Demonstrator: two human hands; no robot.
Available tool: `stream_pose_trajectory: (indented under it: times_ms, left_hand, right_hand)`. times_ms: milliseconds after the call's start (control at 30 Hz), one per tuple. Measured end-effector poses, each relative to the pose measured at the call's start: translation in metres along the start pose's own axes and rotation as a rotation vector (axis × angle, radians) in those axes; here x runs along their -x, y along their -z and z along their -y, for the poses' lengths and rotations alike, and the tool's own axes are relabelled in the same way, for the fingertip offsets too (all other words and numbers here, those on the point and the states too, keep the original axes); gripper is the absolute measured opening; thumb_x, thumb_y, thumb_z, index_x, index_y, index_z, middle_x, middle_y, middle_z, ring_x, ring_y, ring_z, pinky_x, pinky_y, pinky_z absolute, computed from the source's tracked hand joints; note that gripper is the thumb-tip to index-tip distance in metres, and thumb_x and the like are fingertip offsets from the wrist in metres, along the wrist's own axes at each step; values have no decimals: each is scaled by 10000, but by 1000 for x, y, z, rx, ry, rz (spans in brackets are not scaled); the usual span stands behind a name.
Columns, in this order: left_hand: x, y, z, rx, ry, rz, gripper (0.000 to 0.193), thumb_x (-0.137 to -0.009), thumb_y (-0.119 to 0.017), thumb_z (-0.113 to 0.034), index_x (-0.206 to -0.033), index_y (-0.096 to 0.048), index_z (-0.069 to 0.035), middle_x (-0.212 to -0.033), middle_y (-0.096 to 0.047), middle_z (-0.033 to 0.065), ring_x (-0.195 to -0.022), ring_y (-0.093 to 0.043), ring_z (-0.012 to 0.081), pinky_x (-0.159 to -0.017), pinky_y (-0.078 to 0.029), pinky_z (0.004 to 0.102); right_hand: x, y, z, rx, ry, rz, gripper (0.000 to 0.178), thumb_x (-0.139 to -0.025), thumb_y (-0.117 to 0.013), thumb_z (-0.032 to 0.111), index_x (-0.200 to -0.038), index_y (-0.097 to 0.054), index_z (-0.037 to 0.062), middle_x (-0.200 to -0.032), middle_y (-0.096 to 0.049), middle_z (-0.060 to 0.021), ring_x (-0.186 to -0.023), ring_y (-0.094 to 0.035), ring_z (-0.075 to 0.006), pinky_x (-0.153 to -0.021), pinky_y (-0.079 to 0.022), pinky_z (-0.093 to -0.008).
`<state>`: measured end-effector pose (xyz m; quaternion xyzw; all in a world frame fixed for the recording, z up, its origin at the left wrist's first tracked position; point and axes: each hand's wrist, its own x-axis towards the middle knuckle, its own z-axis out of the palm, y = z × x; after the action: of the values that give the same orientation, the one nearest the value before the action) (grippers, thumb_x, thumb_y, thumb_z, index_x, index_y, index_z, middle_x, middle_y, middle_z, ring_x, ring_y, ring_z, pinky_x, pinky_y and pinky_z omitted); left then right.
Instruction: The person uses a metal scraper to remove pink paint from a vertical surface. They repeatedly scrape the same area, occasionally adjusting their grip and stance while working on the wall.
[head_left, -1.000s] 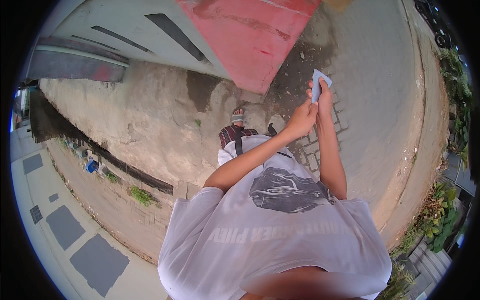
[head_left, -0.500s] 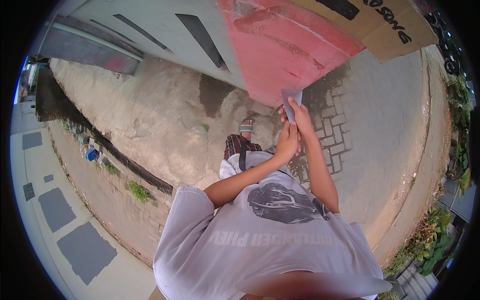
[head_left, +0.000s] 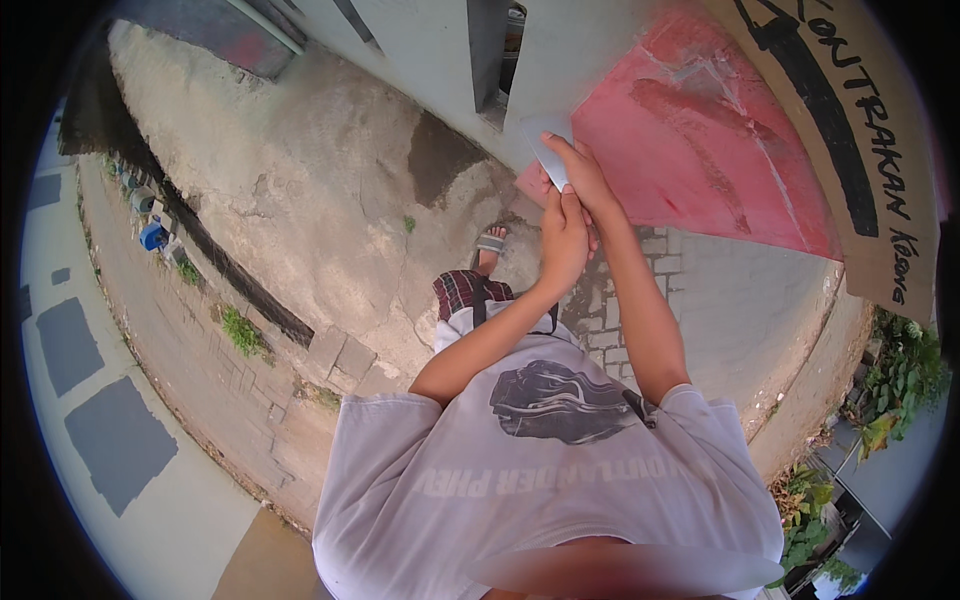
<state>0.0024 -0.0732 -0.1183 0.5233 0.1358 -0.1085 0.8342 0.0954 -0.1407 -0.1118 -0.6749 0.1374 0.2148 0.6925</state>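
Observation:
Both arms reach forward and my hands meet in front of my body. My right hand (head_left: 585, 178) is closed round a thin, flat, pale grey-white sheet (head_left: 549, 155), its thumb lying across the face. I cannot tell whether the sheet is paper or something stiffer. Just below, my left hand (head_left: 565, 240) is closed at the sheet's lower end, its thumb and fingertips touching the sheet and my right hand. Some fingers of both hands are hidden behind. The sheet's upper edge stands out against the light wall beyond.
Ahead rises a pale wall (head_left: 580, 55) with narrow slots and a red lower section (head_left: 700, 140). A brown cardboard sign (head_left: 830, 120) hangs at upper right. Cracked concrete (head_left: 320, 190) and paving blocks (head_left: 610, 310) lie underfoot. A drain channel (head_left: 225, 255) runs along the left; plants (head_left: 895, 370) grow at right.
The view has swung, bringing the red wall and cardboard sign nearer on the right. My hands and the sheet sit higher and further left in the picture, still together.

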Motion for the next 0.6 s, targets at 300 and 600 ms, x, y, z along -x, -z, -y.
stream_pose_trajectory:
  times_ms: [300,600]
  left_hand:
    - [-5,-7,-4,-49,60,-19,350,-1117,-330,-349,-1010,-460,-42,-725,-501,36,-423,-504,119,-342,-394,274]
    - [-2,-13,8,27,20,-11,344,-1120,-314,-341,-1028,-451,-39,-734,-505,44,-424,-502,126,-340,-390,273]
  right_hand:
    - [-5,5,-1,-90,-47,-35,426,-998,-569,393,-1076,-602,-25,-685,-621,-94,-560,-604,-175,-538,-482,-310]
    - [2,9,4,-58,-28,7,396,-998,-584,385,-1052,-609,-6,-670,-603,-78,-548,-593,-164,-525,-480,-303]
